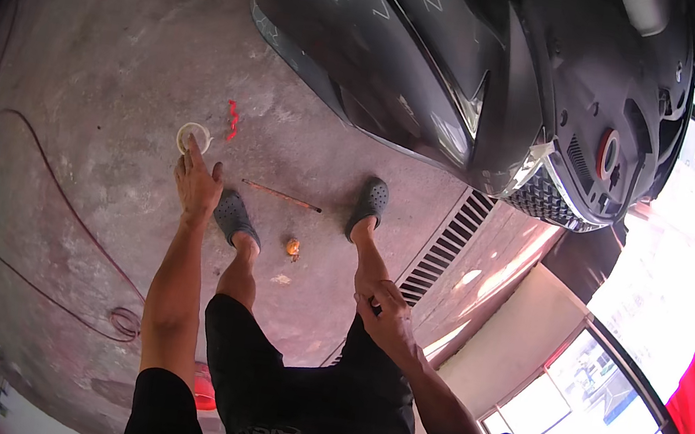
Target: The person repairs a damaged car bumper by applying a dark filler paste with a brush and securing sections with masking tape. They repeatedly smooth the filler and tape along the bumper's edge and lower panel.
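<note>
My left hand (196,185) reaches forward over the floor, fingers stretched and thumb apart. Its fingertips overlap a pale, ring-shaped roll that looks like tape (183,131); I cannot tell whether they touch it. My right hand (388,316) is closed beside my right knee, its fingers curled in. A small dark spot shows by those fingers, but what they hold, if anything, is hidden. Between my dark clogs (236,217) lies a thin brown stick (284,196). Nearer to me is a small orange object (293,248). Red scraps (233,121) lie right of the roll.
A dark car (439,70) fills the upper right, its front parts exposed. A red-and-white ring (609,154) sits on it. A slotted floor drain (447,244) runs beneath its near side. A thin hose (58,187) loops across the concrete at left. Something red (204,390) stands behind my left leg.
</note>
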A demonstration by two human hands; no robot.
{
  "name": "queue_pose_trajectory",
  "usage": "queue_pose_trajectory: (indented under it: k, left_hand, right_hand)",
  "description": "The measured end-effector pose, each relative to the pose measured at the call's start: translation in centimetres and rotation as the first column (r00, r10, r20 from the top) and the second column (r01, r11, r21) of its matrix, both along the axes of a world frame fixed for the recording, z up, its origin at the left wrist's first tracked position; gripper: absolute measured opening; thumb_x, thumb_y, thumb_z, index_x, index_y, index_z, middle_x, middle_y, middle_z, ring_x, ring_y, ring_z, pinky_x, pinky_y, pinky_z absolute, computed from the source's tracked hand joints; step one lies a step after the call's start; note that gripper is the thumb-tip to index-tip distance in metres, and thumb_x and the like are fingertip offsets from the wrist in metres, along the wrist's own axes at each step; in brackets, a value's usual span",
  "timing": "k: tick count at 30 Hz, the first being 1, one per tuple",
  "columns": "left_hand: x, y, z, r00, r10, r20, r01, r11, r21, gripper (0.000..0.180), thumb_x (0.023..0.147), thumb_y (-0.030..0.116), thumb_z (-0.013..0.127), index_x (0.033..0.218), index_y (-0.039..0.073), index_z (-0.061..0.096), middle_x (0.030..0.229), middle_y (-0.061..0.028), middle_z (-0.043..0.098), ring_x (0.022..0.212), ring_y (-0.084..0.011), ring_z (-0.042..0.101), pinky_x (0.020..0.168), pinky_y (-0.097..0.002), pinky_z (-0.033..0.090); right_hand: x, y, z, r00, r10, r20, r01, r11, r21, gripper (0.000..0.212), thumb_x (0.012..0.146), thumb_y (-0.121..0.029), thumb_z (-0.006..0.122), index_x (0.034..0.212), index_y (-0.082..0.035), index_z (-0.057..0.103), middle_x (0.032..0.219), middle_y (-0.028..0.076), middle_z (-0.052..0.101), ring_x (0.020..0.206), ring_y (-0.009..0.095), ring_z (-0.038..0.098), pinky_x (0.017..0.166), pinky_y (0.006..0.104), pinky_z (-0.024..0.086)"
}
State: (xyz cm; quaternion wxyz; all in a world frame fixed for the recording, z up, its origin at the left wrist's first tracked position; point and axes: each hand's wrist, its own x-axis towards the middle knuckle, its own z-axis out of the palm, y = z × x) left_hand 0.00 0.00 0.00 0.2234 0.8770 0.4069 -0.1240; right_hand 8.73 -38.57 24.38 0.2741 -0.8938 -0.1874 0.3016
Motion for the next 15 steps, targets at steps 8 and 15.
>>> queue_pose_trajectory:
  k: [8,15]
  left_hand:
    - [-5.4,3.8,11.5,0.987,-0.101,0.123,0.117,0.984,-0.131,0.049,0.103,0.021,0.064,0.147,0.001,0.054,0.138,-0.0258,0.064,0.124,-0.0425,0.063,0.103,-0.0500,0.051]
    - [-1.9,8.8,21.7,0.959,-0.115,0.261,0.163,0.972,-0.169,0.032,0.103,0.016,0.066,0.130,0.000,0.068,0.121,-0.0180,0.074,0.105,-0.0296,0.072,0.088,-0.0397,0.058]
  right_hand:
    - [-2.8,9.9,6.9,0.971,-0.229,-0.069,0.237,0.962,0.138,0.024,0.094,-0.011,0.079,0.115,0.000,0.074,0.103,0.014,0.073,0.076,0.022,0.072,0.066,0.0317,0.059]
    - [2.7,13.6,9.9,0.874,-0.479,0.086,0.423,0.835,0.350,0.026,0.091,-0.010,0.077,0.116,-0.002,0.075,0.108,0.016,0.072,0.092,0.035,0.072,0.079,0.0427,0.060]
